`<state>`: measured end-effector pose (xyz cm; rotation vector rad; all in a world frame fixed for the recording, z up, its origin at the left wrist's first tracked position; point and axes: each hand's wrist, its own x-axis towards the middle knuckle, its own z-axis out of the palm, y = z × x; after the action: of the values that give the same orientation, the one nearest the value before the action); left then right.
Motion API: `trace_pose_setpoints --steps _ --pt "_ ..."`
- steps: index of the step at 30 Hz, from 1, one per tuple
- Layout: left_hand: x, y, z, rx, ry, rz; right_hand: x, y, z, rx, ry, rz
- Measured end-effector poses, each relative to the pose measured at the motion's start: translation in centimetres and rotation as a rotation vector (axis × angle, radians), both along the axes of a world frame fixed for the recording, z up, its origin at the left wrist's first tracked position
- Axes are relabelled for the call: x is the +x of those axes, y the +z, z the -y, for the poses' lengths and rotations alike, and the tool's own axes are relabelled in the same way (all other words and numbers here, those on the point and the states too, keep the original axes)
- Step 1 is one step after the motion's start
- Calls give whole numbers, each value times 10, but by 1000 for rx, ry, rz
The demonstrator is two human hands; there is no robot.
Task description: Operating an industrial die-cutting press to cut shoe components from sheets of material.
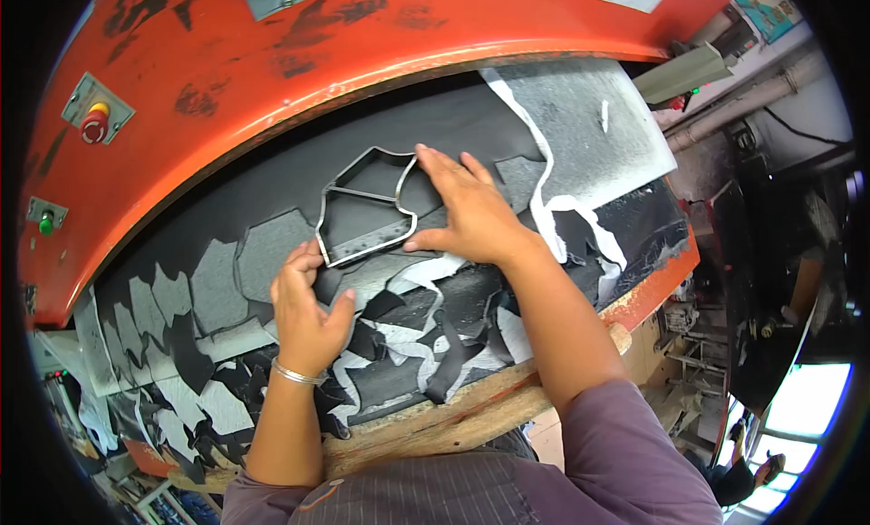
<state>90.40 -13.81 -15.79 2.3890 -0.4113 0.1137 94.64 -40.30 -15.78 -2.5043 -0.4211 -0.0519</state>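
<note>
Metal frame, head view: the metal frame (362, 194) lies on the dark sheet (290, 176), between the two hands and in front of the orange machine (227, 45); a thin crossbar divides it, and a broader bar spans its near end.
Frame's placing: it sits just beyond the grey patches (272, 249) with shaped outlines, probably so its outline falls on unbroken dark material; whether those patches are gaps or loose pieces I cannot tell.
Two-sided contact: one hand at each side likely lets the frame be turned or slid while lying flat.
Scraps: pale and black offcuts (227, 407) gather along the near side of the bench (453, 412), perhaps kept there to leave the frame's place unobstructed.
Pale sheet: a speckled grey sheet (603, 131) lies to the right, beyond a curling white strip (546, 176).
Left hand: the left hand (311, 312) has its fingertips at the frame's near left corner, thumb standing apart, not closed round anything.
Right hand: the right hand (471, 208) spreads wide along the right edge, fingertips at the far corner, thumb at the near one.
Forearms: both reach forward from the near edge, the right slanting inward, the left, with a bracelet (299, 375), more upright.
</note>
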Motion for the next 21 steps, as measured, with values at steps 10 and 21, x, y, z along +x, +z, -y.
trace_pose_setpoints --steps 10,21 --pt "-21 -14 -4 -148 -9 210 -16 1 -4 -88 -36 -115" --pt "-30 -15 -14 -248 -3 116 -34 -5 -6 -51 -130 -140"
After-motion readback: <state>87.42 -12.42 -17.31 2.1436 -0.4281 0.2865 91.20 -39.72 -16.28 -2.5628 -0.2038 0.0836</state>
